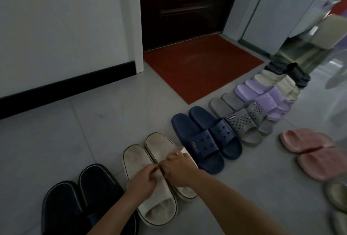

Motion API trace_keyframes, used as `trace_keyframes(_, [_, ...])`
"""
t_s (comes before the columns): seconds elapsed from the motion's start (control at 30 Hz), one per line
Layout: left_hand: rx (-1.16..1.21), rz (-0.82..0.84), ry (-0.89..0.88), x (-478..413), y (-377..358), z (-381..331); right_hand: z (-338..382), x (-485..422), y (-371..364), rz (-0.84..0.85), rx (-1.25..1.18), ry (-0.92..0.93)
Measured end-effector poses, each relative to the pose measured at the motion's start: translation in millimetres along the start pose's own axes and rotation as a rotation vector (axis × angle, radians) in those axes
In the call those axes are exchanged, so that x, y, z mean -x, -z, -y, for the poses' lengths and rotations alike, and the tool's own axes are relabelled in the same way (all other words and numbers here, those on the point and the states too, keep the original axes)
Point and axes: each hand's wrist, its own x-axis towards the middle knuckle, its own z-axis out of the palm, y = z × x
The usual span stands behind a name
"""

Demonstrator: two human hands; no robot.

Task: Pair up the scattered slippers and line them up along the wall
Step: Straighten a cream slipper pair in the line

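A row of paired slippers runs across the grey floor tiles: black pair [82,197], cream pair [139,157], navy pair [204,137], grey perforated pair [238,116], purple pair [262,99], beige pair [277,82] and a dark pair [293,71]. My left hand [140,182] grips the strap of the left cream slipper. My right hand [178,169] grips the strap of the right cream slipper beside it. A pink pair [309,150] lies apart on the right, out of the row.
A white wall with black skirting [65,84] stands on the left. A dark door [185,5] with a red mat [201,67] is ahead. More olive slippers [338,195] lie at the right edge, near a white cabinet [272,18].
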Motion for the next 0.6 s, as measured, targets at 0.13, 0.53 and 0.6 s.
trace_keyframes(0.13, [-0.009,-0.036,0.024,12.5,25.0,6.4,0.7,2.8,7.9,-0.026,-0.02,0.013])
trace_keyframes(0.53, [-0.534,0.248,0.0,78.5,125.2,26.3,62.3,0.8,20.1,0.03,0.051,0.217])
trace_keyframes(0.6, [-0.57,0.24,0.158,91.5,124.6,52.0,68.7,3.1,12.3,0.084,0.105,0.241])
